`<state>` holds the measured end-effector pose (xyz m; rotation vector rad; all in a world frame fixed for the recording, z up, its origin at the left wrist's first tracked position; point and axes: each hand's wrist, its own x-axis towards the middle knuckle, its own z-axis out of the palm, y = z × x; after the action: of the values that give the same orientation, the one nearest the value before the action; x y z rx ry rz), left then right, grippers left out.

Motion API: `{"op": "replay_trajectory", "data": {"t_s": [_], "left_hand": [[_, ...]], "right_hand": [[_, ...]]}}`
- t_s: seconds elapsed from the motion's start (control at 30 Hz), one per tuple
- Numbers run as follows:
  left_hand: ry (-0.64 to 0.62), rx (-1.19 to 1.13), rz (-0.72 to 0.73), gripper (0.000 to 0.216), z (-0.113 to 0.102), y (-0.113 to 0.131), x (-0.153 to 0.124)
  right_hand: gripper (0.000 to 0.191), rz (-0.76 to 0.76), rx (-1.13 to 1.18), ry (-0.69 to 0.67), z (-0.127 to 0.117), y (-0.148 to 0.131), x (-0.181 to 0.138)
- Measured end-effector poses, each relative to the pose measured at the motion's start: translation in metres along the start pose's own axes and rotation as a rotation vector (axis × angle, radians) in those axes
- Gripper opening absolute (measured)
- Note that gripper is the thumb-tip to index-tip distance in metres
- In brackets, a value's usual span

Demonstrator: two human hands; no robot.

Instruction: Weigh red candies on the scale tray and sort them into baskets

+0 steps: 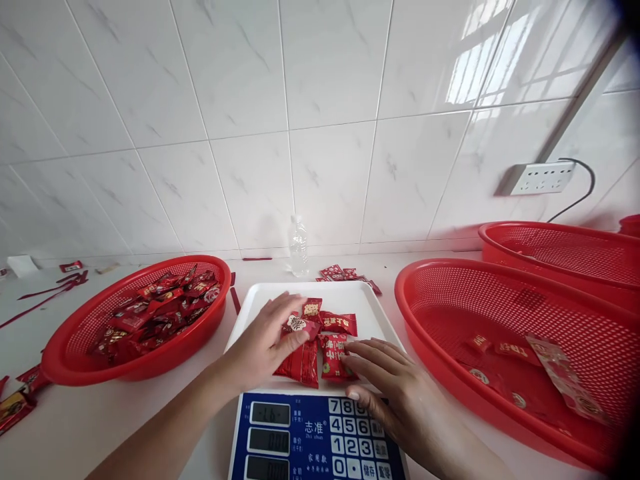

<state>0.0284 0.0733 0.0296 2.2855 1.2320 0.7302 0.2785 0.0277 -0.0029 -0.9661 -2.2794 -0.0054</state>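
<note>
Several red candy packets (333, 353) lie in a loose group on the white tray (260, 293) of a digital scale (313, 443). My left hand (267, 343) reaches over the group from the left, fingers stretched out and thumb beside a packet with a pale round print (296, 323). From the right, my right hand (395, 380) lies with fingers extended, the tips at the edge of the packet nearest the keypad. Its thumb hovers over the top of the keys. Neither hand is closed around a packet, though the undersides of the fingers are hidden.
On the left stands a red basket (227, 287) heaped with packets. A larger red basket (407, 293) at right holds a few packets, with another basket (493, 230) behind it. A clear bottle (299, 250) and small packets (334, 273) are behind the scale. A power strip (540, 179) is on the wall.
</note>
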Motion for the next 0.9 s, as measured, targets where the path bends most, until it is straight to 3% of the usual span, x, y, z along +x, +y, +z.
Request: {"op": "replay_trajectory", "data": {"t_s": [0.13, 0.23, 0.43, 0.57, 0.9], "left_hand": [[0.594, -0.102, 0.05, 0.032, -0.003, -0.013, -0.032], [0.806, -0.11, 0.066, 0.024, 0.001, -0.027, -0.05], [0.807, -0.072, 0.185, 0.023, 0.008, -0.044, -0.059], [0.817, -0.092, 0.188, 0.024, 0.007, -0.048, -0.058], [0.816, -0.111, 0.176, 0.023, 0.007, -0.053, -0.057]], "right_hand": [[0.029, 0.025, -0.001, 0.022, 0.002, 0.001, -0.001], [0.025, 0.033, -0.007, -0.006, 0.003, 0.0, -0.001], [0.023, 0.106, 0.014, -0.046, -0.002, -0.002, 0.008], [0.027, 0.198, -0.034, -0.082, -0.007, 0.001, 0.025], [0.049, 0.07, 0.054, -0.418, 0.005, -0.005, 0.081]]}}
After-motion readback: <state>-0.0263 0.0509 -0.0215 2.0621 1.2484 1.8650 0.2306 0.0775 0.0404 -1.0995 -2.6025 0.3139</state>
